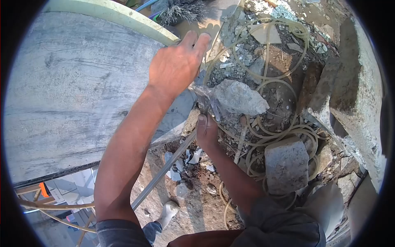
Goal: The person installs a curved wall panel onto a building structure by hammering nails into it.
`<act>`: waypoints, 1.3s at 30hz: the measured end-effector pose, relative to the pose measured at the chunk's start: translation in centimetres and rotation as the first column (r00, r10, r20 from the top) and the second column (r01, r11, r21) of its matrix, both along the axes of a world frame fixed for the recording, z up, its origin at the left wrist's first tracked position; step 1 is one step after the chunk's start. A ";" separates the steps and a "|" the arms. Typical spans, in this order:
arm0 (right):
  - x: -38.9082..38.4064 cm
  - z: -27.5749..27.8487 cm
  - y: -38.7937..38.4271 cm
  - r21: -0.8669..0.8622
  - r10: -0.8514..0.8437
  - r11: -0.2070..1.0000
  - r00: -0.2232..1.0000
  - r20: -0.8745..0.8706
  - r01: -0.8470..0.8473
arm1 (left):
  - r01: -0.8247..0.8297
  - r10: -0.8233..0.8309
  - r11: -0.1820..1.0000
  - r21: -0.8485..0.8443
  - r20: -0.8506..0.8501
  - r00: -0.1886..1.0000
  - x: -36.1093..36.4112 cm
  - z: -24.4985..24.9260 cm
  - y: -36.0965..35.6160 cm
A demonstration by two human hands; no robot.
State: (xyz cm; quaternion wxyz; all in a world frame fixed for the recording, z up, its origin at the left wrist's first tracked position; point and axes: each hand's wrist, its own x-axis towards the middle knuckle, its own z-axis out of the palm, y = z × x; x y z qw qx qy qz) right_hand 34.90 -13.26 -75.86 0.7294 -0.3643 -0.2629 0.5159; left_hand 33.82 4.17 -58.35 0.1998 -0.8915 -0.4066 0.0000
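My left hand is bent over at the right end of a large grey slab, beside its raised pale rim. Its fingers curl down and away, and their tips are hidden. Lower down, my right hand is closed with the thumb up, just below a crumpled, shiny clear piece; I cannot tell what it grips. A long straight metal bar slants from the lower left up to this hand. Right beside the shiny piece lies a rough whitish chunk of rubble.
Loops of clear yellowish hose lie across the rubble at right. A squared stone block sits on some coils. Thick broken concrete stands at far right. A foot is on the ground below. Dark bristles show at the top.
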 end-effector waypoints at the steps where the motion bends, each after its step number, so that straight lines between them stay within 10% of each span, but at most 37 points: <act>1: -0.5 0.0 0.9 -0.223 0.191 0.965 0.950 0.245 -0.137 | 0.017 -0.017 1.000 0.021 -0.001 1.000 0.2 0.3 0.3; 2: 0.1 -0.7 1.6 -0.190 0.178 0.973 0.950 0.258 -0.131 | 0.028 -0.028 0.999 0.042 0.002 1.000 0.1 0.4 0.8; 5: 3.4 3.4 -1.9 -0.029 0.115 0.989 0.891 -0.439 -0.142 | 0.054 -0.052 0.998 -0.033 0.051 0.997 -0.2 -0.4 -0.4; 7: 5.5 5.3 -1.5 0.376 -0.076 0.883 0.876 -0.477 0.281 | 0.062 -0.059 0.998 -0.019 0.138 0.989 0.0 -0.4 0.1; 9: 1.8 -0.9 0.3 0.518 -0.027 0.797 0.876 -0.482 0.310 | 0.058 -0.026 0.994 -0.092 0.311 0.950 0.3 0.1 0.3; 11: -2.8 -3.7 2.0 -0.092 -0.005 0.995 0.957 0.291 0.033 | 0.020 0.026 0.993 -0.117 0.378 0.925 0.9 0.7 -0.4; 15: 1.1 -2.1 -3.1 -0.291 0.132 0.952 0.986 0.098 -0.098 | 0.019 0.043 0.988 -0.150 0.400 0.916 0.9 0.7 -0.3; 17: 4.6 2.3 -2.0 0.131 -0.019 0.985 0.815 -0.579 0.116 | 0.018 0.045 0.990 -0.142 0.433 0.900 1.2 0.9 0.3; 21: 0.5 -0.1 0.1 0.155 -0.236 0.932 0.871 -0.431 0.329 | 0.000 0.096 0.976 -0.220 0.427 0.899 0.8 1.1 -0.3; 23: -1.7 -2.5 1.0 -0.242 0.112 0.969 0.968 0.227 -0.055 | 0.045 0.048 0.980 -0.194 0.448 0.893 1.1 1.3 -0.3; 27: 1.1 -3.3 -3.2 -0.221 0.043 0.974 0.999 -0.023 -0.047 | 0.053 0.030 0.982 -0.179 0.432 0.901 0.8 0.6 -0.5; 30: 2.4 -4.3 -2.3 0.441 0.389 0.875 0.831 -0.397 -0.199 | -0.005 0.098 0.975 -0.224 0.410 0.907 0.9 1.0 -0.3; 33: -2.4 -2.1 2.3 -0.203 0.063 0.979 0.973 0.222 -0.017 | 0.014 0.101 0.966 -0.258 0.426 0.899 0.9 1.2 -0.3; 39: 1.8 -1.1 -1.3 -0.110 -0.049 0.994 0.981 -0.185 0.029 | 0.039 0.046 0.980 -0.196 0.411 0.911 0.8 1.0 -0.2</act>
